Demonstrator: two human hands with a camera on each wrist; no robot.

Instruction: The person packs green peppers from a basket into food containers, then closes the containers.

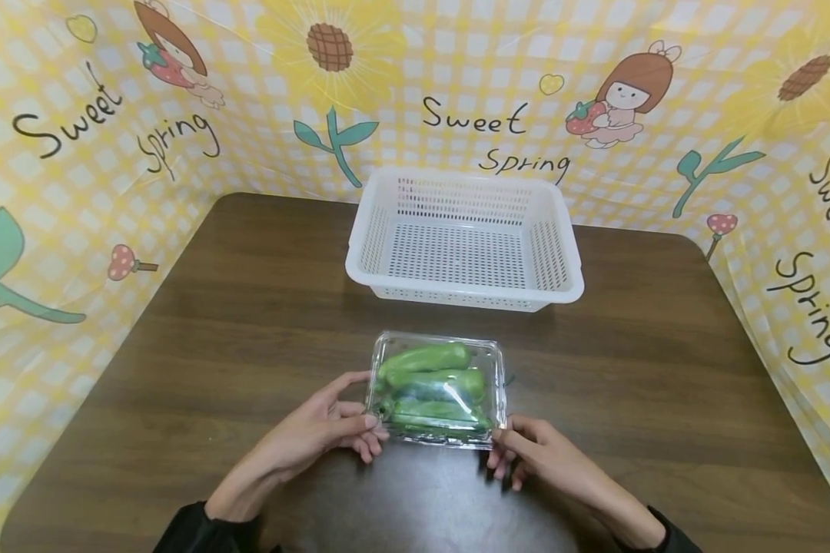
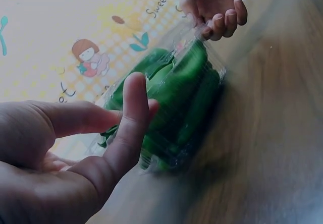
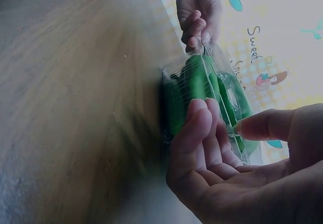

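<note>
Green peppers (image 1: pixel 432 382), white basket (image 1: pixel 465 238), dark brown table (image 1: pixel 235 322).

My table (image 1: pixel 200 338) is dark brown wood grain with rounded far corners. A white perforated basket (image 1: pixel 465 240) sits on it at the far centre. Nearer me a clear clamshell box (image 1: pixel 436 388) of green peppers (image 1: pixel 432 376) rests on it, apart from the basket.
</note>
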